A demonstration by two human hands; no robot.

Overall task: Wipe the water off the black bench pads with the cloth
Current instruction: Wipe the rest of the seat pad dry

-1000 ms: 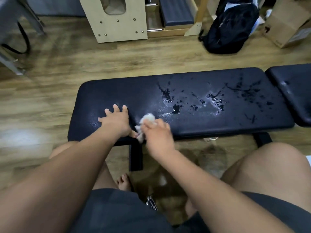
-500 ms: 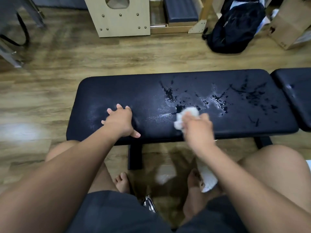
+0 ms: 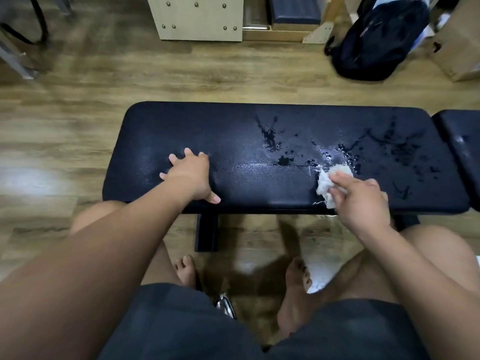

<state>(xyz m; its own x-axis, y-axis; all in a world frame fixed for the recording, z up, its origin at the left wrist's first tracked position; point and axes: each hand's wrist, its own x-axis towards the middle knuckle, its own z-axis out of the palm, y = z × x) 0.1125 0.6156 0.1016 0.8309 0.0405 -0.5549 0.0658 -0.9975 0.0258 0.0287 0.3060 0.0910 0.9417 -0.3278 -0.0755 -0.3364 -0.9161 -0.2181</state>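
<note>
A long black bench pad (image 3: 233,120) lies across the view on a wooden floor. Water drops and splashes (image 3: 345,152) cover its middle and right part; a wet streak runs along the near middle. My right hand (image 3: 363,201) grips a crumpled white cloth (image 3: 331,180) and holds it against the pad near the front edge, right of centre. My left hand (image 3: 189,175) rests flat on the pad's left part, fingers spread. A second black pad (image 3: 465,141) adjoins at the right edge, with a few drops on it.
Behind the bench stand a pale wooden frame (image 3: 197,19), a dark backpack (image 3: 376,42) and a cardboard box (image 3: 459,48). A metal chair leg (image 3: 15,61) is at far left. My knees and bare feet sit in front of the bench's black leg (image 3: 206,232).
My right hand has swept the cloth along the pad from beside my left hand to right of centre, leaving a wet streak. My left hand has stayed put.
</note>
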